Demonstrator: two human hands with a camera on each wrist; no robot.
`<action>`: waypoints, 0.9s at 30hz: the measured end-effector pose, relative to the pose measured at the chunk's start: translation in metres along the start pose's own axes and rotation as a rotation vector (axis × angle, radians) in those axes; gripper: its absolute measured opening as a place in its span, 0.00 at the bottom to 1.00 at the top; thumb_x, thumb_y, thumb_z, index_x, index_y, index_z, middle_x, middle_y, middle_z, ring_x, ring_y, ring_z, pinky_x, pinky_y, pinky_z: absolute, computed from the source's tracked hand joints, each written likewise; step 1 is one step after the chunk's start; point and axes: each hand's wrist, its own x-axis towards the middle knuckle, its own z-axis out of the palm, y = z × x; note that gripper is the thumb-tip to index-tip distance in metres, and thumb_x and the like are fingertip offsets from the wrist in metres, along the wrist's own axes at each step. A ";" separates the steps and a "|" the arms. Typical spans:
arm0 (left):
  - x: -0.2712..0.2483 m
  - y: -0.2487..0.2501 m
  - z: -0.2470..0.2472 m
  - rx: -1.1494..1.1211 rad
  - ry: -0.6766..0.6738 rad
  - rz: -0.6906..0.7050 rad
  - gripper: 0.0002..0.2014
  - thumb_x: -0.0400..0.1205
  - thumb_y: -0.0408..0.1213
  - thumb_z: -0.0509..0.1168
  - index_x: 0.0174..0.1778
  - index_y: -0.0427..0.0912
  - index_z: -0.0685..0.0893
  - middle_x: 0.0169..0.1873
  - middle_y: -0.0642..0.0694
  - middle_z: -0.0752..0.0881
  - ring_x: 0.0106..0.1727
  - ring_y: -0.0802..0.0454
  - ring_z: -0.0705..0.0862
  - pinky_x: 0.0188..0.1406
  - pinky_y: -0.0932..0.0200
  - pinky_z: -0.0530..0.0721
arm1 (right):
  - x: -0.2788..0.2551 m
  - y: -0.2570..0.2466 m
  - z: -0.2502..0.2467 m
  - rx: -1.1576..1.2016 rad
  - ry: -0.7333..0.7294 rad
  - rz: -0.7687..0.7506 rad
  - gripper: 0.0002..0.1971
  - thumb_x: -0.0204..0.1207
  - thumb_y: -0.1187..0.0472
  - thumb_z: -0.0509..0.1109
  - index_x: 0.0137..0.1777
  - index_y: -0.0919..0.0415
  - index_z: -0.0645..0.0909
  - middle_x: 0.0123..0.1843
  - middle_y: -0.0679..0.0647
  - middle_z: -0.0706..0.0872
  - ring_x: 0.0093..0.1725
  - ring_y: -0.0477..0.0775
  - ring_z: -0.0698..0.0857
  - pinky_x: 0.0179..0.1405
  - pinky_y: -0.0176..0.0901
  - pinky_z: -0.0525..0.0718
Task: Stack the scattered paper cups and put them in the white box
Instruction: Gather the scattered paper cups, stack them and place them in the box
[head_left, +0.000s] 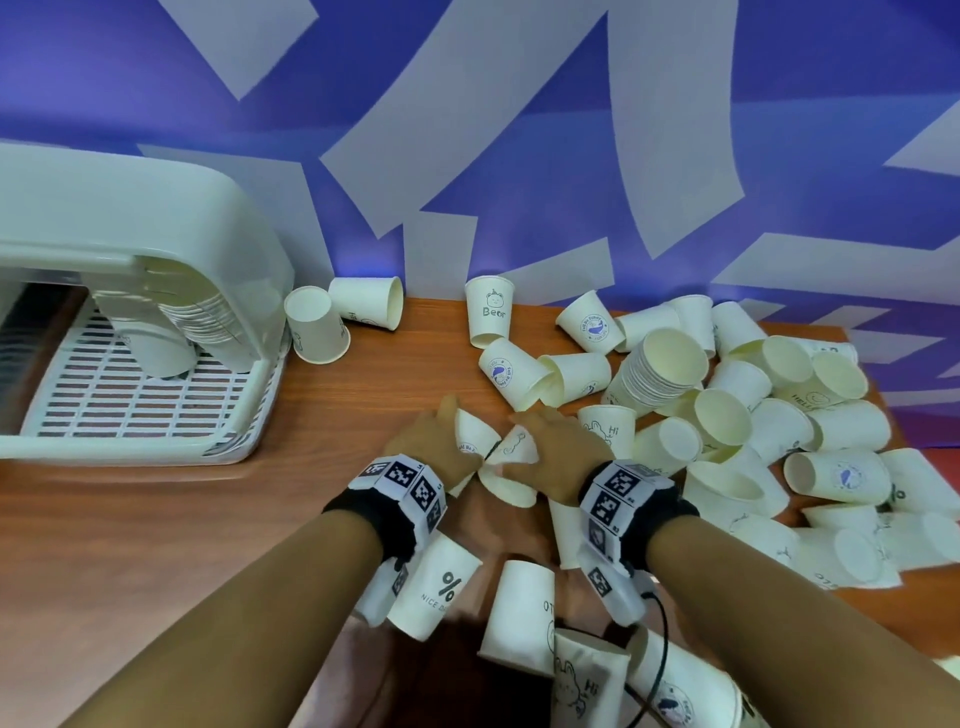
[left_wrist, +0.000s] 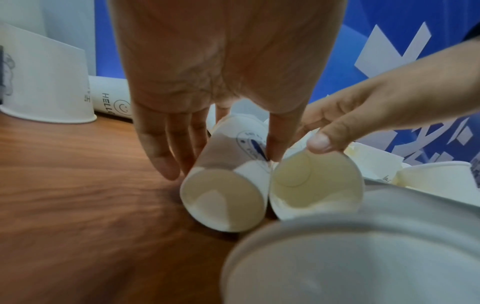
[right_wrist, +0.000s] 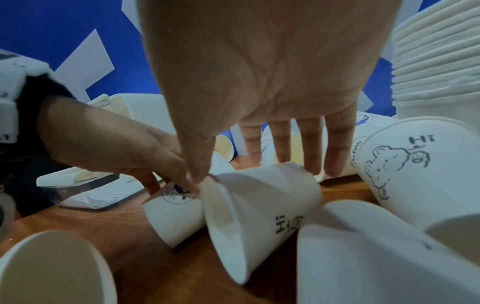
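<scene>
My forearms are bare, no sleeves. Each wrist wears a black band (head_left: 363, 512) carrying white blocks printed with black square code markers (head_left: 618, 486). From my right wrist unit a thin black cable (head_left: 660, 649) trails toward 6 o'clock.
</scene>
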 end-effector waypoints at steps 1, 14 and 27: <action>0.001 -0.001 -0.003 0.008 0.012 0.009 0.34 0.74 0.48 0.70 0.72 0.48 0.60 0.68 0.42 0.72 0.63 0.41 0.78 0.60 0.45 0.81 | 0.002 -0.001 0.000 0.007 0.027 0.027 0.37 0.73 0.34 0.64 0.79 0.49 0.61 0.78 0.51 0.66 0.74 0.57 0.69 0.71 0.56 0.73; 0.002 -0.019 -0.032 0.144 0.030 0.053 0.34 0.73 0.40 0.73 0.72 0.51 0.65 0.68 0.46 0.68 0.65 0.44 0.76 0.60 0.48 0.80 | 0.002 -0.008 -0.019 -0.310 -0.117 -0.261 0.42 0.69 0.54 0.75 0.80 0.38 0.57 0.85 0.50 0.51 0.81 0.58 0.57 0.77 0.61 0.60; -0.013 -0.021 -0.036 0.077 0.089 0.104 0.20 0.75 0.44 0.70 0.59 0.46 0.70 0.62 0.45 0.75 0.60 0.44 0.77 0.61 0.44 0.79 | -0.002 -0.007 -0.008 -0.266 0.033 -0.273 0.14 0.78 0.60 0.66 0.63 0.54 0.77 0.80 0.51 0.64 0.75 0.58 0.67 0.71 0.49 0.69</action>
